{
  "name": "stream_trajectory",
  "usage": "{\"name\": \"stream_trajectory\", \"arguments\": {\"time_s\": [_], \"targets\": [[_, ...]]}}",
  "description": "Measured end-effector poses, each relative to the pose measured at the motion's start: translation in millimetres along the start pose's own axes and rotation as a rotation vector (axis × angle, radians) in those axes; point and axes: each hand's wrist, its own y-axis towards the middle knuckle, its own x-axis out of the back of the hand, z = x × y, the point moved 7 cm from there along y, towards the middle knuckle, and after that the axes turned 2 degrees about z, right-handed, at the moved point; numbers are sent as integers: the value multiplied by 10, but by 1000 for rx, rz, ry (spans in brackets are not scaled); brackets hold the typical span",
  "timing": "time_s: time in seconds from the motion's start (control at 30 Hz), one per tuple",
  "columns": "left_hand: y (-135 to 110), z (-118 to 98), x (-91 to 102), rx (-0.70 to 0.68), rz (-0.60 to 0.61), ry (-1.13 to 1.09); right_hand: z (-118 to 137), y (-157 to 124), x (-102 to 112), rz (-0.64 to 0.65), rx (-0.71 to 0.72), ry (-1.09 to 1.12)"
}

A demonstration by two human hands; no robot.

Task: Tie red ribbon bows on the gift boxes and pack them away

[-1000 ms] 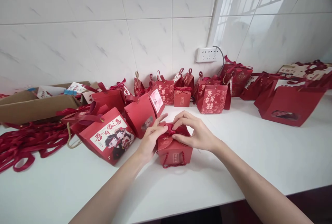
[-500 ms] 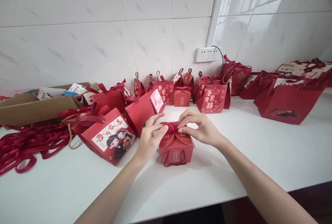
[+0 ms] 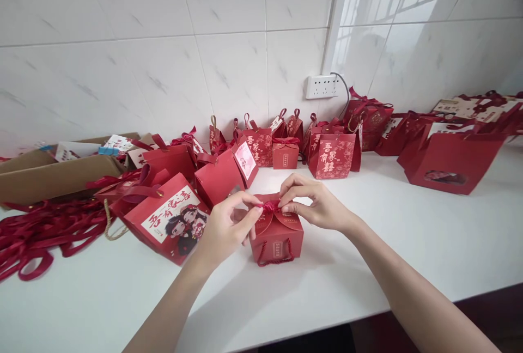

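The small gift box (image 3: 278,238) stood upright on the white table (image 3: 347,287), its curved top flaps folded inward and its rope handle (image 3: 278,262) hanging against the front face. A red ribbon (image 3: 269,207) was gathered at the centre of the box top.

The left hand (image 3: 231,222), at the left of the gift box, had thumb and forefinger brought together in a pinch on the ribbon's left portion. The right hand (image 3: 310,203), on the opposite side of the box, pinched the right portion between thumb and index finger. Whether a complete knot lay between them was too small to tell.

The step in hand was judged to be tightening or shaping the bow. The next move appeared to call for an even outward pull from both sides, with light pressure so that the flaps would not crumple or the box slide.

Left of the gift box lay a box with a couple print (image 3: 175,219); farther left was a heap of loose ribbon (image 3: 44,227). Behind the gift box stood a smaller red box (image 3: 285,155), well apart from it.
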Motion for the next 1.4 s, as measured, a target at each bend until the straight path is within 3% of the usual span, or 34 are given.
{"name": "stream_trajectory", "arguments": {"time_s": [0.13, 0.4, 0.7, 1.4], "targets": [[5, -20, 27, -70, -52, 34, 14, -5, -7, 15, 0, 16], [11, 12, 56, -71, -76, 121, -10, -6, -20, 31, -26, 38], [61, 87, 53, -20, -23, 103, 1, -14, 1, 110, -27, 53], [131, 182, 77, 15, 88, 41, -109, -35, 148, 135, -64, 22]]}}
